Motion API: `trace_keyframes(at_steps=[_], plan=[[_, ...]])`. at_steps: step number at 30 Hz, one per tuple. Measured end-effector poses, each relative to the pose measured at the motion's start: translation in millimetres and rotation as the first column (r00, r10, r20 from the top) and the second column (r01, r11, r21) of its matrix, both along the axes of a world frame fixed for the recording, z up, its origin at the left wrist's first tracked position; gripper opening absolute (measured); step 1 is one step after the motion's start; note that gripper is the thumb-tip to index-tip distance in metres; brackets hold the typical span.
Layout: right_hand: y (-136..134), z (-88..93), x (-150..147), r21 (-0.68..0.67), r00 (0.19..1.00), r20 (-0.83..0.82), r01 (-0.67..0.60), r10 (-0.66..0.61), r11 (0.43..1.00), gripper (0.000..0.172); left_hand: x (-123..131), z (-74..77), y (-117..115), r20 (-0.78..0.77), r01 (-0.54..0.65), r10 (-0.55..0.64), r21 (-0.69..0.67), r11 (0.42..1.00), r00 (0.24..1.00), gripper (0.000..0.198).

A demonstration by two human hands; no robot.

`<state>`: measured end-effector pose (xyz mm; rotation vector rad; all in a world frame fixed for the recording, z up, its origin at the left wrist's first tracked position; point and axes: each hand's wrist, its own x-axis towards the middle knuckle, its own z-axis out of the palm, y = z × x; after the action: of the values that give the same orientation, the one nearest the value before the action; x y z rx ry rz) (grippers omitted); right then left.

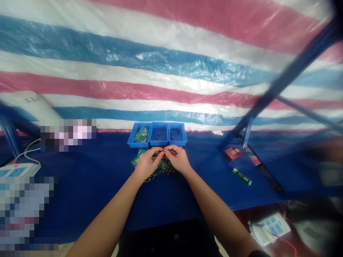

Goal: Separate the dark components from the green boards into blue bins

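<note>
My left hand (148, 161) and my right hand (177, 157) meet at their fingertips, both pinched closed around something too small to make out. Beneath them lies a heap of green circuit boards (136, 162) mixed with small dark and brass-coloured parts (170, 168); my hands cover some of it. Just behind stand three blue bins side by side. Green pieces in clear bags appear to fill part of the left bin (138, 145). A few small dark parts lie in the middle bin (160, 143) and in the right bin (177, 143).
On the blue tabletop (102, 192), a green tube (242, 176) and a red box (232, 153) lie to the right. A white power strip (29, 170) with a cable sits at left. Blue metal posts (248, 132) rise before a striped plastic sheet (160, 85). Another power strip (273, 228) is lower right.
</note>
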<state>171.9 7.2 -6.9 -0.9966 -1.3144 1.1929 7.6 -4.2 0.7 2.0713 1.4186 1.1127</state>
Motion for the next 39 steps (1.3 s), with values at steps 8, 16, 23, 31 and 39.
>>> trace_keyframes(at_steps=[8, 16, 23, 31, 39], plan=[[0.4, 3.2, -0.7, -0.126, 0.990, -0.131, -0.073, 0.057, 0.989, 0.028, 0.8, -2.9, 1.5, -0.048, -0.002, 0.003, 0.025, 1.000, 0.999, 0.023], [0.9, 3.0, -1.4, -0.113, 0.994, -0.102, -0.043, 0.032, 0.993, 0.031, 1.3, 0.4, -0.1, -0.070, 0.000, 0.000, 0.009, 1.000, 0.998, 0.023], [3.4, 6.6, 5.3, -0.041, 0.999, -0.040, 0.036, -0.038, 0.999, 0.024, 1.6, 0.6, -0.2, -0.066, 0.029, -0.030, -0.019, 0.999, 0.997, 0.024], [7.5, 3.6, 6.6, -0.207, 0.989, -0.136, 0.021, -0.050, 0.978, 0.025, -0.4, 2.1, -0.1, -0.077, -0.063, 0.062, -0.015, 0.998, 0.995, 0.028], [17.6, 0.2, 19.5, -0.202, 0.967, -0.129, 0.192, -0.220, 0.960, 0.028, -0.4, 1.1, 1.0, -0.103, -0.075, 0.076, 0.010, 0.997, 0.992, 0.025]])
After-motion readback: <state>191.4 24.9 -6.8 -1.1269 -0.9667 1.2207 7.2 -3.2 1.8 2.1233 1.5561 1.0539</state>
